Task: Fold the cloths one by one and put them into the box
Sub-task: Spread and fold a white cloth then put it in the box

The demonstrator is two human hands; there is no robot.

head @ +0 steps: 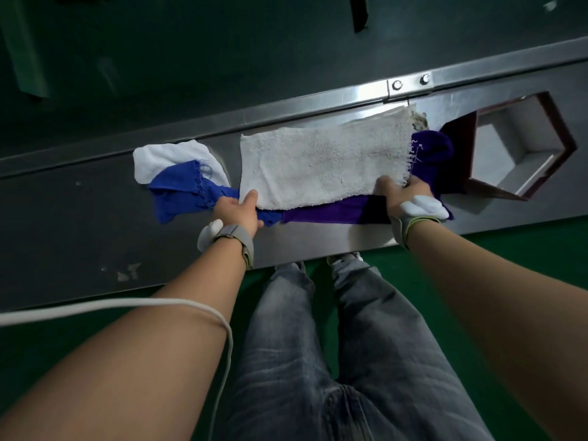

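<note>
A white terry cloth (324, 163) lies spread flat on the steel table (95, 218), on top of a purple cloth (337, 211). My left hand (237, 211) pinches its near left corner. At the near right corner my right hand (402, 194) grips the same cloth. A blue cloth (178, 192) and a thin white cloth (165, 157) lie crumpled to the left. The hexagonal dark-rimmed box (521, 144) stands to the right, and its pale inside holds nothing I can see.
A raised metal rail (286, 106) with a bolted bracket runs along the table's far edge. A white cable (127, 305) crosses my left forearm. My legs stand on green floor below the table's near edge.
</note>
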